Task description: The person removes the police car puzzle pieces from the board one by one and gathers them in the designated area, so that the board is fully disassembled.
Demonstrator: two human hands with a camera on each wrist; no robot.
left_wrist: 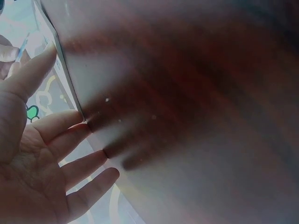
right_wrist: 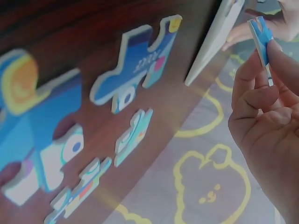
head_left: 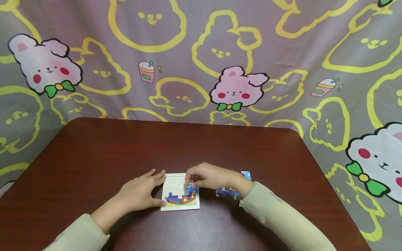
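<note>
A white puzzle board (head_left: 174, 181) lies on the table, its lower rows filled with pieces showing a blue train (head_left: 179, 199) with red wheels. My left hand (head_left: 138, 192) rests along the board's left side, fingers spread and thumb near the lower left corner. In the left wrist view the thumb and index fingertips are right at the board's edge. Over the board's right part, my right hand (head_left: 209, 176) pinches a blue jigsaw piece (right_wrist: 262, 43) between thumb and fingers. That piece is tilted, close above the train's rear end.
Several loose jigsaw pieces (head_left: 222, 192) lie to the right of the board, partly hidden by the right forearm. The brown table (head_left: 125, 146) reaches back to a patterned curtain (head_left: 176, 45) that hangs along its far and side edges.
</note>
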